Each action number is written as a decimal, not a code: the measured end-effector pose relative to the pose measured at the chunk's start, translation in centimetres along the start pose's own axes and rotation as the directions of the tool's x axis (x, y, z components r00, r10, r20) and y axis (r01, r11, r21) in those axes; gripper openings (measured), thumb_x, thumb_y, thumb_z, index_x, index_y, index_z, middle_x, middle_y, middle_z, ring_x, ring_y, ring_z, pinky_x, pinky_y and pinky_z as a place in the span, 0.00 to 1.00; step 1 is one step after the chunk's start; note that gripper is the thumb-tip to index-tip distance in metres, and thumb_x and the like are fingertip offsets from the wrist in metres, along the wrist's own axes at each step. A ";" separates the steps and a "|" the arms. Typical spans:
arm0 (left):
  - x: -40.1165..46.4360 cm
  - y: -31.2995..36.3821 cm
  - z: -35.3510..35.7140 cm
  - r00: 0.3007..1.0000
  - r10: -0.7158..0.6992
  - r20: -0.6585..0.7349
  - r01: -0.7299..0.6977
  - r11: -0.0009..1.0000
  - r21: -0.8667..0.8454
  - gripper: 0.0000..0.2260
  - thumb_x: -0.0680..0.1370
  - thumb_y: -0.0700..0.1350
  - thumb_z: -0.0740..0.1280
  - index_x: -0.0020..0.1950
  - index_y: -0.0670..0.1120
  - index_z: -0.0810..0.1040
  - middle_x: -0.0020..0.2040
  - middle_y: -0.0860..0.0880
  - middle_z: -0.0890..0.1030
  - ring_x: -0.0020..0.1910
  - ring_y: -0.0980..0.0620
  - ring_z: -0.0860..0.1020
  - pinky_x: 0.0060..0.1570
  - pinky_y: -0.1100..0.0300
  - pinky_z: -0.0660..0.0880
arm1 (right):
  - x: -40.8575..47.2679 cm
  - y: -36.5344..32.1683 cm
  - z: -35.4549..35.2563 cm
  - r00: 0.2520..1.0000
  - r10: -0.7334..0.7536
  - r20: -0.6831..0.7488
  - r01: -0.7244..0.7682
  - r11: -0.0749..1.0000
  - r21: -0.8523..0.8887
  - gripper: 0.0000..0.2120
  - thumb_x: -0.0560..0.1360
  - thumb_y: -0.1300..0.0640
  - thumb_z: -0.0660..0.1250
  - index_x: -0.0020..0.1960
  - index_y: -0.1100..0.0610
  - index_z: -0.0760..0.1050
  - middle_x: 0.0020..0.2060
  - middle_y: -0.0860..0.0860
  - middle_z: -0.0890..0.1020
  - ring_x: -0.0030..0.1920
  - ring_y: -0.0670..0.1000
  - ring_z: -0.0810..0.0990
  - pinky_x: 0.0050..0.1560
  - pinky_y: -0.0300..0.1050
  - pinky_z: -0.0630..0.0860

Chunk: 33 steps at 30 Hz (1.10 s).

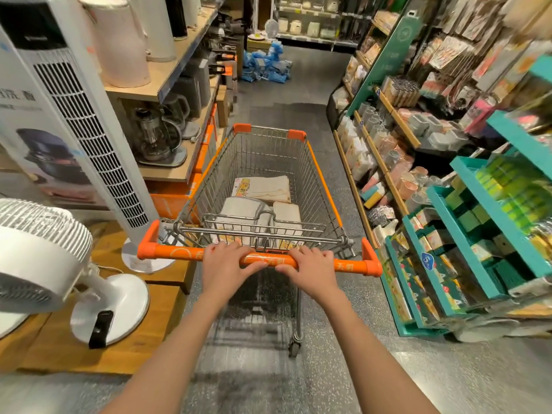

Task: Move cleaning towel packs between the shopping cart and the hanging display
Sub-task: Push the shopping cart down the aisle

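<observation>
Towel packs (263,189) lie flat on the floor of the shopping cart (322,180), straight ahead of both hands and lower than the handle, behind the wire of the folded child seat. Sweeping from the left: a grey pack (239,216) sits nearest on that side, a cream pack (287,215) lies just beside it to the right, and the labelled pack lies further forward, its long side running across the basket.

Left hand (227,262) is wrapped over the orange handle (349,265), fingers curled round the bar, thumb pointing inward. Right hand (310,265) grips the same bar just beside it, thumbs almost meeting at the middle. Both are busy with the cart, neither has a pack.

By my reckoning the grey pack is the left hand's reach and the cream one the right's, both forward and down over the bar. Hanging display (466,55) is up on the right side of the aisle, well ahead of the handle, so the right hand is the nearer one to it. Teal shelves (478,228) stand close on that same side.
</observation>
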State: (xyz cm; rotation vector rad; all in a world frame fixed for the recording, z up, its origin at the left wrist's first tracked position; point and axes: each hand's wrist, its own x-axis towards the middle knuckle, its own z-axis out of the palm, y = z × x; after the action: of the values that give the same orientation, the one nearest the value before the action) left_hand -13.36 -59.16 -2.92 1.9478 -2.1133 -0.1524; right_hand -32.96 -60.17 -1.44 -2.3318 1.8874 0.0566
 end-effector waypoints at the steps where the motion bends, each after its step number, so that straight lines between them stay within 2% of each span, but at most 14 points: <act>1: 0.8 0.0 0.1 1.000 -0.001 -0.001 0.001 1.000 0.005 0.34 0.68 0.75 0.45 0.56 0.58 0.79 0.52 0.56 0.80 0.53 0.52 0.74 0.58 0.53 0.61 | 0.8 0.3 -0.1 1.000 0.001 0.020 -0.001 1.000 -0.004 0.34 0.70 0.28 0.43 0.62 0.47 0.70 0.59 0.48 0.76 0.59 0.53 0.72 0.55 0.52 0.62; 4: 3.2 -0.1 0.6 1.000 -0.004 -0.025 0.004 1.000 0.010 0.37 0.67 0.76 0.40 0.54 0.58 0.79 0.51 0.56 0.80 0.51 0.52 0.74 0.55 0.54 0.60 | 3.2 1.2 -0.5 1.000 -0.002 0.032 0.001 1.000 0.017 0.28 0.74 0.31 0.49 0.63 0.47 0.70 0.60 0.49 0.75 0.60 0.54 0.71 0.55 0.52 0.62; 6: 4.9 0.0 0.9 1.000 -0.004 -0.022 0.004 1.000 0.012 0.34 0.68 0.75 0.43 0.54 0.59 0.79 0.51 0.56 0.80 0.51 0.52 0.74 0.55 0.54 0.60 | 4.7 1.7 -0.8 1.000 -0.009 0.013 0.009 1.000 0.025 0.25 0.75 0.33 0.51 0.62 0.47 0.70 0.59 0.49 0.75 0.60 0.54 0.72 0.54 0.52 0.61; 9: 7.5 -0.1 1.4 1.000 0.002 -0.025 -0.002 1.000 -0.005 0.32 0.69 0.75 0.47 0.55 0.58 0.79 0.52 0.55 0.80 0.52 0.50 0.74 0.55 0.53 0.60 | 7.2 2.4 -1.3 1.000 -0.007 0.017 0.007 1.000 0.015 0.25 0.75 0.33 0.51 0.63 0.47 0.70 0.59 0.48 0.75 0.60 0.54 0.71 0.53 0.51 0.61; 14: 12.2 -0.6 2.1 0.998 0.010 -0.063 -0.009 1.000 0.005 0.37 0.67 0.76 0.40 0.53 0.58 0.80 0.49 0.56 0.81 0.49 0.51 0.75 0.51 0.54 0.59 | 12.0 3.5 -1.9 0.999 -0.004 0.033 0.004 1.000 0.008 0.26 0.75 0.33 0.51 0.65 0.47 0.69 0.60 0.48 0.75 0.61 0.54 0.71 0.54 0.52 0.62; 21: 19.7 -1.2 2.7 0.999 0.016 -0.045 -0.015 1.000 0.016 0.33 0.68 0.74 0.45 0.53 0.58 0.80 0.49 0.56 0.81 0.49 0.50 0.75 0.49 0.53 0.61 | 19.3 4.9 -3.0 0.998 0.023 0.061 -0.022 1.000 -0.009 0.27 0.75 0.32 0.50 0.66 0.46 0.68 0.64 0.48 0.73 0.65 0.55 0.68 0.58 0.53 0.62; 27: 26.3 -2.0 3.2 0.997 0.032 -0.063 -0.031 0.999 0.011 0.33 0.69 0.74 0.45 0.53 0.58 0.80 0.50 0.55 0.81 0.49 0.50 0.75 0.50 0.53 0.62 | 25.5 5.9 -4.0 0.999 0.027 0.039 -0.027 1.000 0.003 0.27 0.75 0.32 0.50 0.65 0.47 0.69 0.61 0.48 0.75 0.61 0.53 0.71 0.57 0.52 0.62; 33: 32.0 -2.8 4.0 0.995 0.044 -0.085 -0.043 0.999 0.016 0.33 0.69 0.74 0.46 0.53 0.57 0.81 0.48 0.54 0.81 0.48 0.49 0.75 0.49 0.53 0.60 | 31.2 7.0 -4.7 0.998 0.028 0.051 -0.028 1.000 -0.001 0.28 0.75 0.32 0.50 0.67 0.47 0.69 0.63 0.48 0.74 0.63 0.53 0.70 0.58 0.53 0.62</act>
State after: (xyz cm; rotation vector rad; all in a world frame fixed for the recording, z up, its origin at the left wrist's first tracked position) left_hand -13.81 -91.57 -3.61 1.8796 -2.1056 -0.0443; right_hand -33.42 -92.51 -1.03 -2.2821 1.8965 0.1184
